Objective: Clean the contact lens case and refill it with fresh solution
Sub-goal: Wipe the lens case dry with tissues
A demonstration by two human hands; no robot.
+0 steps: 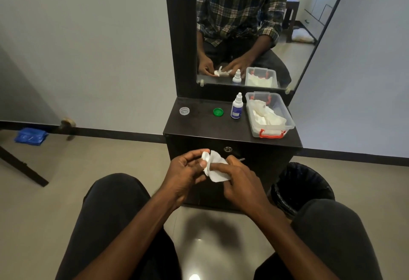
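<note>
- in front of the cabinet, above the lap, the left hand pinches the white contact lens case between curled fingers and thumb, holding it upright with one well showing at the top.
- beside it, touching, the right hand has its fingers curled round a folded white tissue and presses it against the case.
- the step in hand looks like drying or wiping the wells; i judge it does best if a fingertip pushes a clean corner of the tissue right into each well and turns it, rather than only rubbing the outer rim.
- the left-hand grip should stay on the bridge or edges of the case, so that skin keeps off the inside of the wells.
- whether the lower well is wiped yet i cannot tell; the tissue hides it.
- on the cabinet top, well apart from the hands, lie the two loose caps: the clear cap at the left and the green cap nearer the middle; they probably need the same wipe.
- just right of the green cap stands the solution bottle, upright with its cap on, so refilling is not yet begun.
- next to the bottle sits a clear box with more tissues, handy if this one gets soggy.
- a black bin stands on the floor at the right, near enough for dropping the used tissue.
</note>
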